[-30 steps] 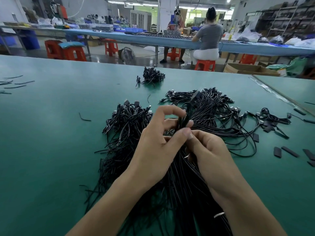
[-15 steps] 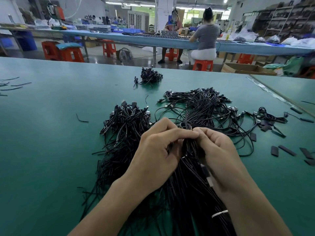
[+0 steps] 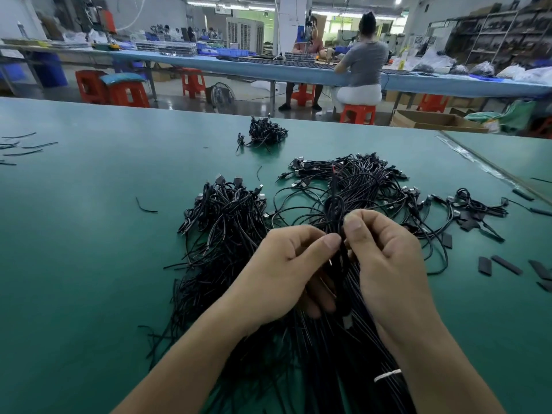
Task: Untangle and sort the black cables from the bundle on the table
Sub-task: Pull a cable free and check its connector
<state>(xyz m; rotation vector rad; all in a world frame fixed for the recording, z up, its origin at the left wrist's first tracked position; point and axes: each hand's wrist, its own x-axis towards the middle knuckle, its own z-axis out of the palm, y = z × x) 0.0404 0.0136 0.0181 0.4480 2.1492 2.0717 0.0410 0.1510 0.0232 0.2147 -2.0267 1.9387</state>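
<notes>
So, head view only: both hands are up over the green counter, working right in the middle of a big bundle of black cables that fans out from the near edge toward the centre. The left hand has its thumb and forefinger pinched on a looped cable, and the rest of its fingers are curled underneath. The right hand meets it from the other side, with its grip also closed on that same cable just beside the left thumb. The loop stands up just past the fingertips, above the heap.

A white tie wraps part of the bundle near the right wrist. A second pile of cables with connector ends sits just beyond the hands, slightly to the right. A small clump lies well apart at the far middle of the counter. Flat black strips are scattered on the right side, a short wire scrap lies to the left of the bundle, and a few loose wires sit at the far left edge.

Beyond the counter, a person in a grey top sits on a red stool at a long blue bench. A cardboard box is on the floor to the right and a small fan to the left.
</notes>
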